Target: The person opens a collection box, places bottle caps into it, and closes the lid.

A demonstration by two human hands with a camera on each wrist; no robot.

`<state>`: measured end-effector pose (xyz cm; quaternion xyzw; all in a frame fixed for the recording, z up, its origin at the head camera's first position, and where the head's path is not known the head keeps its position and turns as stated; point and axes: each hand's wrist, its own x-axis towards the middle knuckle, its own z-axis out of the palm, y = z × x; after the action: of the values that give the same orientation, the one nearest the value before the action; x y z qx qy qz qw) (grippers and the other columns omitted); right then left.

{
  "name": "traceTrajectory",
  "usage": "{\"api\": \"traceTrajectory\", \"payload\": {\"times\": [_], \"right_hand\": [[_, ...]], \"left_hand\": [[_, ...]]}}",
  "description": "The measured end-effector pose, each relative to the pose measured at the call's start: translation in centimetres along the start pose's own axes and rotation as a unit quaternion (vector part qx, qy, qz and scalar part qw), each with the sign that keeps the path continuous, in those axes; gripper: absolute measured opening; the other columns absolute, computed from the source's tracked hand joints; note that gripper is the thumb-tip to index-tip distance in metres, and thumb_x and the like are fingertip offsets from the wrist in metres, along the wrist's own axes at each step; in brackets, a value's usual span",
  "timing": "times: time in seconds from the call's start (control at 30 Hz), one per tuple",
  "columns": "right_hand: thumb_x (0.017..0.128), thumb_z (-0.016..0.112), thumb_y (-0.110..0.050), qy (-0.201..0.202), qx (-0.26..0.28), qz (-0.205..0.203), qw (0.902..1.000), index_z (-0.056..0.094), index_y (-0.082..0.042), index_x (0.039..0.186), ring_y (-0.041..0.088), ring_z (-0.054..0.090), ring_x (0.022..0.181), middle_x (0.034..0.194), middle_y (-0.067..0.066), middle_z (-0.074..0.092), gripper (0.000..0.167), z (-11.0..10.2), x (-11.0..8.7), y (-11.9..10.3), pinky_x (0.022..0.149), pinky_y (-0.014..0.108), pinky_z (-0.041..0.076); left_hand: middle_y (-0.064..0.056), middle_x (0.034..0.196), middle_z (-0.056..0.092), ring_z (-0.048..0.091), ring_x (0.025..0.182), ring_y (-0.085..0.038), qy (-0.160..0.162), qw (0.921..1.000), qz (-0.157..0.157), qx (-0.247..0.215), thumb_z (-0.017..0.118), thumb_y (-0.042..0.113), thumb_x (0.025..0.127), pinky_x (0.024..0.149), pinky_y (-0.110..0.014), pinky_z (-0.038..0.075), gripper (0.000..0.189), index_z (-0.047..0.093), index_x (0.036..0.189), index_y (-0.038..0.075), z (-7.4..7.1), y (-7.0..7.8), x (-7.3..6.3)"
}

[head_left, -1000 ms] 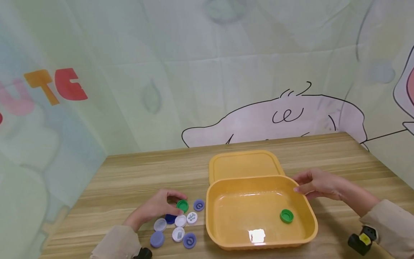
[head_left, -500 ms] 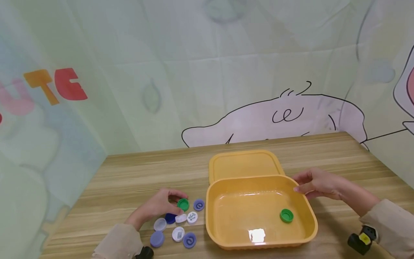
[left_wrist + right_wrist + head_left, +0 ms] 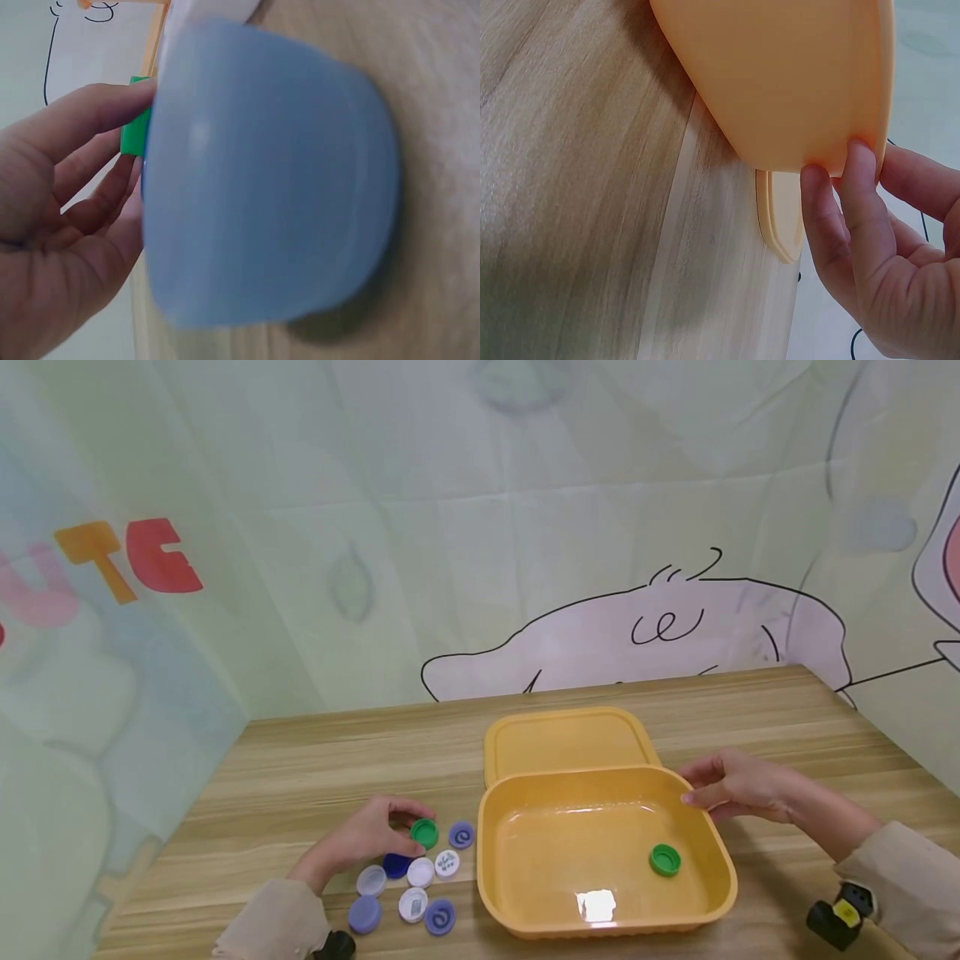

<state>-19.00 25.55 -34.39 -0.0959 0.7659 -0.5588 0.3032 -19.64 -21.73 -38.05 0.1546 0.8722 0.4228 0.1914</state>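
Observation:
My left hand (image 3: 367,839) pinches a green bottle cap (image 3: 424,833) between thumb and fingers, low over a cluster of caps. In the left wrist view this green cap (image 3: 135,127) shows edge-on between the fingertips. Just under the hand are a dark blue cap (image 3: 396,865) and a white cap (image 3: 421,872). My right hand (image 3: 738,789) grips the far right corner of a yellow plastic box (image 3: 487,868), with the thumb over the rim and fingers against the outer wall (image 3: 795,82). A second green cap (image 3: 664,860) lies inside the box.
Several white and lavender caps, such as one at the front (image 3: 365,914), lie on the wooden table (image 3: 315,752) left of the box. The yellow lid (image 3: 570,747) lies flat behind the box. A large blue cap (image 3: 270,180) fills much of the left wrist view.
The white cap under my left fingers tipped up half a second ago and now lies flat. The left hand and its green cap have shifted only slightly. My right hand has stayed put.

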Motion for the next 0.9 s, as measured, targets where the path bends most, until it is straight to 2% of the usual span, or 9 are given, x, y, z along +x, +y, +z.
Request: {"api": "traceTrajectory", "payload": {"times": [0.27,0.47,0.6,0.77,0.9], "right_hand": [[0.085,0.067,-0.010,-0.003,0.000,-0.004,1.0000,0.047,0.016,0.124,0.020,0.062,0.085,0.106,0.013,0.064,0.051,0.0,0.1,0.1,0.076,0.036,0.054],[0.085,0.066,-0.010,-0.005,0.001,-0.005,1.0000,0.046,0.017,0.124,0.020,0.062,0.085,0.105,0.012,0.064,0.051,0.0,0.0,0.1,0.076,0.036,0.054],[0.085,0.066,-0.010,-0.001,-0.004,-0.002,1.0000,0.047,0.016,0.124,0.020,0.061,0.085,0.104,0.011,0.064,0.050,0.0,0.0,0.0,0.077,0.036,0.054],[0.086,0.066,-0.010,0.000,-0.009,-0.006,0.9999,0.047,0.015,0.124,0.020,0.060,0.083,0.104,0.012,0.064,0.049,0.1,0.0,0.0,0.076,0.035,0.054],[0.085,0.066,-0.011,-0.001,-0.009,-0.008,0.9999,0.047,0.016,0.124,0.019,0.060,0.083,0.104,0.011,0.064,0.050,0.1,0.0,0.0,0.076,0.034,0.054]], "left_hand": [[-0.004,0.104,0.064,0.054,0.093,-0.018,0.015,0.9997,-0.014,-0.012,0.077,0.010,0.071,0.081,-0.032,0.047,0.044,0.064,0.113,0.003,-0.2,0.5,-0.2],[-0.007,0.103,0.063,0.055,0.095,-0.021,0.058,0.9977,0.004,-0.035,0.077,0.008,0.071,0.081,-0.032,0.047,0.046,0.062,0.114,0.000,0.0,0.9,-0.2],[-0.008,0.102,0.063,0.055,0.095,-0.021,0.077,0.9958,0.003,-0.049,0.077,0.005,0.070,0.079,-0.030,0.048,0.046,0.062,0.113,-0.001,0.1,1.0,-0.1],[-0.007,0.101,0.063,0.055,0.094,-0.021,0.086,0.9939,-0.014,-0.068,0.077,0.003,0.069,0.079,-0.030,0.048,0.045,0.063,0.112,-0.001,0.1,1.0,0.1],[-0.007,0.103,0.063,0.056,0.096,-0.021,0.084,0.9940,-0.012,-0.069,0.077,0.002,0.069,0.080,-0.031,0.048,0.045,0.063,0.111,-0.002,0.1,1.1,0.0]]}}
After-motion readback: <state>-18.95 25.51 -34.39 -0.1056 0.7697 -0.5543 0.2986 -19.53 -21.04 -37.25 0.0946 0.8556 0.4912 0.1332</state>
